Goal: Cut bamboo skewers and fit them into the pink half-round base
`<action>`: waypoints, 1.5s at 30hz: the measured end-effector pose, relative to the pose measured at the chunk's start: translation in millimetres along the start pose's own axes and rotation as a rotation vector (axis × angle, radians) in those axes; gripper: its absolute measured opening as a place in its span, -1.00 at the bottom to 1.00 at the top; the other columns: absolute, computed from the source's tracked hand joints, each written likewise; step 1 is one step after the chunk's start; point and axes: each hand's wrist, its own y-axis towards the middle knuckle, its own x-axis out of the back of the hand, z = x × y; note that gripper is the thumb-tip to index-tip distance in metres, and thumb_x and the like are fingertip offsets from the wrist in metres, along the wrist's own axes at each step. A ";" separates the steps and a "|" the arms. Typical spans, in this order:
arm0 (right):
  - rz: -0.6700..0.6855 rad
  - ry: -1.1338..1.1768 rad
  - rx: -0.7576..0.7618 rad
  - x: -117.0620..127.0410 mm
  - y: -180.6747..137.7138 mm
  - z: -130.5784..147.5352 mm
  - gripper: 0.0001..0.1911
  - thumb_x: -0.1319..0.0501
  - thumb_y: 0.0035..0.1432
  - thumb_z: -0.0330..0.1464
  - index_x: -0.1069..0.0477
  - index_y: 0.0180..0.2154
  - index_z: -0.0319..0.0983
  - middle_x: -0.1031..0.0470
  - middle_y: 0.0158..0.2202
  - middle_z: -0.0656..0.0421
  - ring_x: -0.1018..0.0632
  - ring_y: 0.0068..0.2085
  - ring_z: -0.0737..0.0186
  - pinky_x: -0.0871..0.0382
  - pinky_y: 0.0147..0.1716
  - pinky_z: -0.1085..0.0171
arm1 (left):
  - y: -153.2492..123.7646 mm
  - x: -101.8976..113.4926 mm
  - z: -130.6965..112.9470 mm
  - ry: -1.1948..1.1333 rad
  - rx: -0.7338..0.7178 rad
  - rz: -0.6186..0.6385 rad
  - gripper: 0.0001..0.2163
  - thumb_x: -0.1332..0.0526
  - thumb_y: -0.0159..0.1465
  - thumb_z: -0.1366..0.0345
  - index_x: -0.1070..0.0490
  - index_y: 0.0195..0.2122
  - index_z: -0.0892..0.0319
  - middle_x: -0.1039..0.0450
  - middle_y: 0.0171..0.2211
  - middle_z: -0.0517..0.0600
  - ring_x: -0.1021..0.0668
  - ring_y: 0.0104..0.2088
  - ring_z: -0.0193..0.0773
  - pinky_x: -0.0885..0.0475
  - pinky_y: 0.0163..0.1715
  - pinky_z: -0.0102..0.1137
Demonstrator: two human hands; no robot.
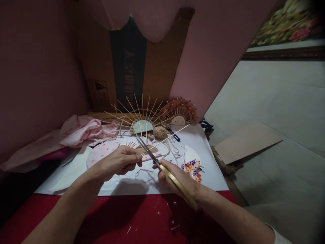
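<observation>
My left hand [124, 158] is closed in a pinch on the near end of a thin wooden stick [175, 133], which slants up to the right. My right hand [177, 178] is wrapped round the gold handles of a pair of scissors [149, 153]. The dark blades point up and left, crossing the stick close to my left fingertips. I cannot tell whether they touch it. Beyond them stands a half-round green piece [143, 126] with thin sticks fanning out from its woven edge. A ball of twine [159, 132] lies beside it.
A fan-shaped piece with red beads [181, 110] leans at the back right. Pink dotted cloth [88, 130] is heaped at left, near a dotted round piece [101, 152]. A flowered scrap [192, 169] and a blue-handled tool [175, 136] lie on the white sheet [210, 176].
</observation>
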 end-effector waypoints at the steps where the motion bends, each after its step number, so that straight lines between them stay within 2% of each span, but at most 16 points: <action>1: -0.001 -0.005 0.000 0.3 0.3 0.3 -0.53 0.01 0.12 0.07 -0.22 -0.37 -0.23 -0.21 -0.51 0.24 -0.20 -0.51 0.36 -0.10 -0.54 0.36 | -0.1 0.6 0.0 -0.004 0.003 0.000 -0.76 -0.15 0.14 0.18 -0.39 -0.50 0.27 -0.07 -0.73 -0.19 -0.04 -0.71 -0.51 0.14 -0.71 -0.50; 9: -0.023 -0.143 -0.006 -3.5 4.8 -5.9 -0.50 0.00 0.13 0.08 -0.26 -0.45 -0.24 -0.19 -0.56 0.25 -0.18 -0.52 0.36 -0.02 -0.56 0.35 | 1.8 3.3 1.9 0.062 -0.009 -0.045 -0.75 -0.15 0.15 0.18 -0.38 -0.52 0.27 -0.08 -0.74 -0.19 -0.07 -0.71 -0.51 0.11 -0.72 -0.52; 12: -0.077 -0.126 -0.027 -8.7 6.1 -10.2 -0.48 -0.03 0.11 0.10 -0.32 -0.38 -0.25 -0.18 -0.57 0.26 -0.18 -0.53 0.35 -0.03 -0.55 0.35 | 2.3 4.7 3.8 0.070 -0.017 -0.070 -0.77 -0.15 0.15 0.20 -0.37 -0.53 0.26 -0.08 -0.73 -0.19 -0.07 -0.70 -0.51 0.11 -0.72 -0.52; 16: -0.076 -0.106 -0.057 -12.1 8.0 -13.4 -0.49 -0.07 0.09 0.08 -0.37 -0.29 -0.25 -0.22 -0.57 0.27 -0.19 -0.52 0.34 -0.04 -0.55 0.35 | 1.7 6.8 4.8 0.070 -0.005 -0.081 -0.78 -0.14 0.15 0.21 -0.36 -0.54 0.25 -0.08 -0.73 -0.19 -0.05 -0.70 -0.51 0.12 -0.72 -0.51; 22: -0.118 -0.087 -0.095 -15.3 11.0 -14.1 -0.58 -0.24 -0.01 0.01 -0.31 -0.43 -0.23 -0.30 -0.58 0.27 -0.25 -0.53 0.35 -0.08 -0.54 0.36 | -0.9 9.1 0.2 0.099 0.004 -0.093 -0.76 -0.14 0.15 0.19 -0.37 -0.54 0.24 -0.05 -0.73 -0.19 -0.06 -0.70 -0.50 0.11 -0.71 -0.51; 28: -0.175 -0.089 -0.058 -18.5 13.9 -14.3 -0.59 -0.27 -0.04 -0.01 -0.33 -0.44 -0.23 -0.30 -0.59 0.29 -0.27 -0.53 0.36 -0.08 -0.54 0.37 | -2.6 10.3 0.5 0.150 -0.053 -0.109 -0.73 -0.13 0.15 0.15 -0.36 -0.56 0.23 -0.09 -0.71 -0.17 -0.09 -0.70 -0.49 0.09 -0.70 -0.51; 33: -0.149 -0.016 -0.051 -20.3 18.0 -6.4 -0.64 -0.24 0.02 -0.07 -0.35 -0.49 -0.26 -0.28 -0.58 0.28 -0.26 -0.53 0.38 -0.09 -0.54 0.37 | -4.8 11.7 -0.6 0.162 -0.067 -0.143 -0.71 -0.13 0.15 0.12 -0.33 -0.59 0.23 -0.07 -0.72 -0.18 -0.09 -0.69 -0.48 0.09 -0.70 -0.51; 40: -0.149 0.090 -0.073 -24.1 20.6 -10.2 -0.66 -0.29 -0.05 -0.11 -0.34 -0.49 -0.25 -0.25 -0.58 0.30 -0.25 -0.53 0.39 -0.09 -0.55 0.37 | -3.9 13.8 -0.6 0.148 -0.036 -0.149 -0.75 -0.15 0.11 0.15 -0.37 -0.56 0.22 -0.09 -0.72 -0.17 -0.09 -0.70 -0.47 0.10 -0.71 -0.51; 45: -0.247 0.241 -0.135 -31.8 16.5 -21.8 -0.68 -0.22 0.04 -0.15 -0.25 -0.54 -0.24 -0.19 -0.62 0.30 -0.21 -0.59 0.41 -0.09 -0.60 0.38 | -2.4 12.5 -1.1 0.148 -0.030 -0.152 -0.77 -0.16 0.10 0.19 -0.38 -0.57 0.23 -0.08 -0.73 -0.18 -0.09 -0.71 -0.48 0.11 -0.70 -0.50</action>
